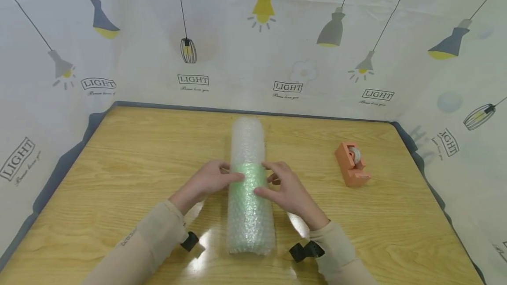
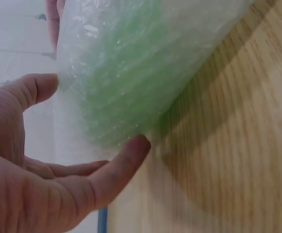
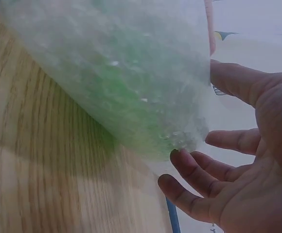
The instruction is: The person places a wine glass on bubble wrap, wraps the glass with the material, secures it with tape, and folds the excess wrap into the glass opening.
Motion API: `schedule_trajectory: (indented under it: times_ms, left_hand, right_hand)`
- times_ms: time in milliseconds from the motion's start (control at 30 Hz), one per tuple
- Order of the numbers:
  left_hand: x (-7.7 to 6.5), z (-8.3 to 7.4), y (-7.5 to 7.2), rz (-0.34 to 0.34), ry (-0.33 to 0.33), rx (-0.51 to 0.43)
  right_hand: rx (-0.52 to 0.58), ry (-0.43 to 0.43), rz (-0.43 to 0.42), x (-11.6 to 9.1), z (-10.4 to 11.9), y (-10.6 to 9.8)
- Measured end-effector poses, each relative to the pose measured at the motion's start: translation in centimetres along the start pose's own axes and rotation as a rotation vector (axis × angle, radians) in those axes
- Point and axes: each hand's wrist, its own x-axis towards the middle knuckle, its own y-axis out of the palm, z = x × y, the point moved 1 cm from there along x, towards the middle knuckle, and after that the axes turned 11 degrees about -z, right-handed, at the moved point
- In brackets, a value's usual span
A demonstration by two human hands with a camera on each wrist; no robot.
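A roll of clear bubble wrap [image 1: 250, 228] lies lengthwise on the table, pointing away from me, with something green showing through its middle; what the green thing is stays blurred by the wrap. My left hand [image 1: 210, 177] holds the roll's left side, thumb over the top and fingers curved along the side. Opposite it, my right hand [image 1: 287, 190] has its thumb on top of the roll and its bent, spread fingers at the right side. In the left wrist view, fingertips [image 2: 138, 145] meet the wrap low near the tabletop. The right wrist view shows fingertips [image 3: 180, 158] against the wrap's lower side.
An orange tape dispenser [image 1: 350, 166] with a roll of tape stands on the right of the wooden table [image 1: 138, 153]. A white curtain [image 1: 229, 21] printed with lamps hangs behind and on both sides. Black wrist cameras [image 1: 306, 251] sit under the sleeves.
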Motion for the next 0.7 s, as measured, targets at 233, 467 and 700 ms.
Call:
schedule_trajectory:
  times_ms: [233, 467, 700]
  left_hand:
    - [-0.5, -0.7, -0.4, -0.077, 0.024, 0.104]
    - [-1.0, -1.7, -0.1, -0.135, 0.069, 0.167]
    - [-1.1, -2.1, 0.6, -0.189, 0.124, 0.191]
  right_hand:
    - [-0.030, 0.001, -0.034, 0.0, 0.2, 0.7]
    - [-0.073, -0.001, -0.058, 0.0, 0.7, 1.3]
    - [-0.078, -0.006, -0.082, 0.0, 1.0, 1.8]
